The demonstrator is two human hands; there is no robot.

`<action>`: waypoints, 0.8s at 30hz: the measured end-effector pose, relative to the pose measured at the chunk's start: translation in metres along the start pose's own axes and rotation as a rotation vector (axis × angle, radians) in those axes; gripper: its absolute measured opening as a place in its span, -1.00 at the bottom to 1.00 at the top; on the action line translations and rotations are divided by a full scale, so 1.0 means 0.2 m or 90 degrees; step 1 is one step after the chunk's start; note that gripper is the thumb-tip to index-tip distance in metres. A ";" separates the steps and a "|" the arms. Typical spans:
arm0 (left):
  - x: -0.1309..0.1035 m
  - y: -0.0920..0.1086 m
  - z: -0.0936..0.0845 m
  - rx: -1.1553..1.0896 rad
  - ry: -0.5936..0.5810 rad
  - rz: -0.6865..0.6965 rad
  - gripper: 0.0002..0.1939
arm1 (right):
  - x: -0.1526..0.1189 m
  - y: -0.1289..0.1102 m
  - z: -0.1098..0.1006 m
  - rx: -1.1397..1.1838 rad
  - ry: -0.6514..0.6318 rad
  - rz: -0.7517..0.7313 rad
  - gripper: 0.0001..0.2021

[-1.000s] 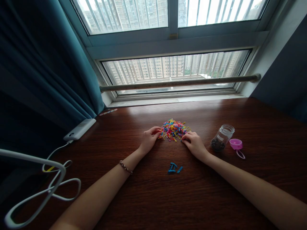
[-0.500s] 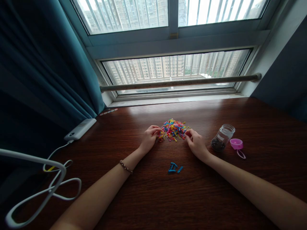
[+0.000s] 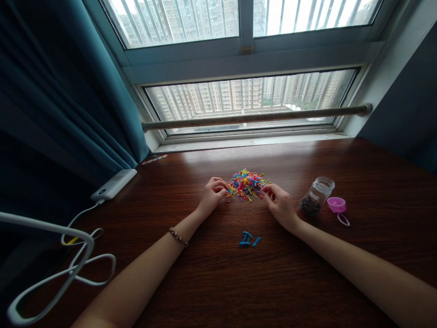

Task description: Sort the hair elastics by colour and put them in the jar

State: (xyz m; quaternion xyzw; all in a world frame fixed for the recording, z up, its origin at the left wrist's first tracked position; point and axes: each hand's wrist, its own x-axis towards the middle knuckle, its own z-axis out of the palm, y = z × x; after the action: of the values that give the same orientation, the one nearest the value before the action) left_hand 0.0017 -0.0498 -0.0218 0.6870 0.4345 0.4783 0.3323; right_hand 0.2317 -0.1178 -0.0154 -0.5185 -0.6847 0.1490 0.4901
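Observation:
A heap of small, brightly coloured looped clips [image 3: 246, 184], like little pins, lies mid-table. At its left edge is my left hand [image 3: 213, 193], thumb and fingers drawn together in a pinch; a bit of blue shows at the fingertips, too small to make out. My right hand [image 3: 278, 202] pinches at the heap's right edge, and whatever is between its fingertips is hidden. Closer to me, several blue clips [image 3: 246, 239] lie in a small group, apart from the heap.
Right of my right hand, a clear jar [image 3: 317, 196] with dark contents stands open beside a pink lid [image 3: 337, 205] with a loop. A white power bank [image 3: 114, 184] and white cable [image 3: 92, 246] occupy the left side. Window and metal rail [image 3: 252, 118] lie beyond the table [image 3: 205, 282].
My left hand has shifted slightly left, and a bit of blue now shows at its fingertips. My right hand stays almost in place at the heap's edge.

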 end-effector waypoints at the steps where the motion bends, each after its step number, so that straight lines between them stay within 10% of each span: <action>1: 0.00 0.00 0.00 0.017 0.006 0.003 -0.91 | 0.00 0.00 0.00 0.008 0.001 -0.009 -0.91; 6: 0.01 0.01 -0.01 0.011 0.008 -0.024 -0.92 | -0.02 -0.05 0.00 0.061 -0.033 -0.071 -0.92; 19: 0.00 0.02 -0.01 -0.089 0.027 -0.130 -0.90 | -0.07 -0.15 -0.01 0.191 -0.434 -0.283 -0.79; 24: 0.00 0.04 -0.01 -0.101 0.010 -0.117 -0.82 | -0.05 -0.11 -0.01 0.121 -0.234 -0.139 -0.81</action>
State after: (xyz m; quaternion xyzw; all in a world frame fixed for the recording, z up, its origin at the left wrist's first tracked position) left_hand 0.0031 -0.0536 -0.0138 0.6121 0.4587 0.4842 0.4248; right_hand 0.2197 -0.1365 -0.0041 -0.3570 -0.7971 0.2512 0.4172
